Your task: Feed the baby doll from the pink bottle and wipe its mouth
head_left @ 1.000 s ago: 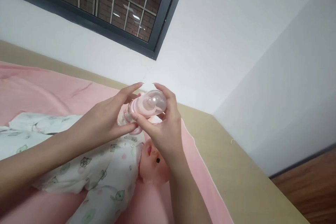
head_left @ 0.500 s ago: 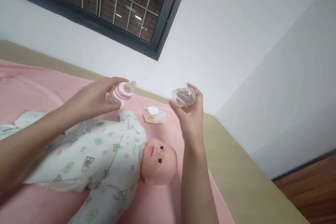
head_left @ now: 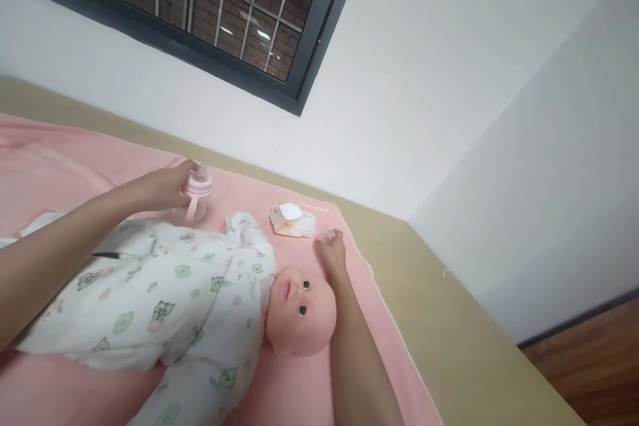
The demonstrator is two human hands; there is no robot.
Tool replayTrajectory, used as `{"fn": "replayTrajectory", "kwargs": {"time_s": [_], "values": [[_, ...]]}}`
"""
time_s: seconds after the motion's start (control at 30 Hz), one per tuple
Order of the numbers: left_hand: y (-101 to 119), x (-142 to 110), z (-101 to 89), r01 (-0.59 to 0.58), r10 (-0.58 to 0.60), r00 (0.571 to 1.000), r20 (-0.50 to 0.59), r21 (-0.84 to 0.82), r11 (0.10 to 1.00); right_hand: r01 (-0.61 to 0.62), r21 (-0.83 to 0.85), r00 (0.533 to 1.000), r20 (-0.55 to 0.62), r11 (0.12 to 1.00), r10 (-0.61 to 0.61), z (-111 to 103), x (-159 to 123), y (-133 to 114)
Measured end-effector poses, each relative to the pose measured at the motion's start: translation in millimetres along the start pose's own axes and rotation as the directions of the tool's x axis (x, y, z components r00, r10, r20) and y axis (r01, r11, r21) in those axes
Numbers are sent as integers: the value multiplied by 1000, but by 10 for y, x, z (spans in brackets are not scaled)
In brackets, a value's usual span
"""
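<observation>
My left hand is closed round a pink baby bottle, which stands upright with its clear teat on top and a pink handle on its side. The bottle is low over the pink sheet or resting on it; I cannot tell which. At the far right of the sheet, my right hand is closed on a clear bottle cap, mostly hidden by the fingers. A small white tissue pack lies just left of that hand. Between my arms a baby doll lies on its back in a white printed suit.
The pink sheet covers most of a beige padded bed. White walls meet at the back right corner, below a dark-framed barred window. A wooden surface shows at the lower right.
My left hand has moved left and lower with the bottle, which is now more upright. My right hand has come down to the sheet beside the tissue pack, still with the cap.
</observation>
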State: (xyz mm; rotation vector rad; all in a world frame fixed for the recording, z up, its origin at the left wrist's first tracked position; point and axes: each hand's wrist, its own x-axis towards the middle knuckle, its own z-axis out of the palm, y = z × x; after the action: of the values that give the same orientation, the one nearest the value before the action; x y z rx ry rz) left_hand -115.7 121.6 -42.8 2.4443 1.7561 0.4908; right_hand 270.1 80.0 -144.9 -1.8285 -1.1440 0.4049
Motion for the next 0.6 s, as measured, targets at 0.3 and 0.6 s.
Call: {"fn": "replayTrajectory", "kwargs": {"time_s": [0.3, 0.6], "values": [[-188, 117, 236, 36, -36, 999, 27, 17, 999, 1, -136, 998, 64, 991, 7, 28, 71, 92], [-276, 144, 345, 37, -38, 999, -40, -26, 999, 10, -99, 999, 44, 995, -5, 31, 39, 69]]}}
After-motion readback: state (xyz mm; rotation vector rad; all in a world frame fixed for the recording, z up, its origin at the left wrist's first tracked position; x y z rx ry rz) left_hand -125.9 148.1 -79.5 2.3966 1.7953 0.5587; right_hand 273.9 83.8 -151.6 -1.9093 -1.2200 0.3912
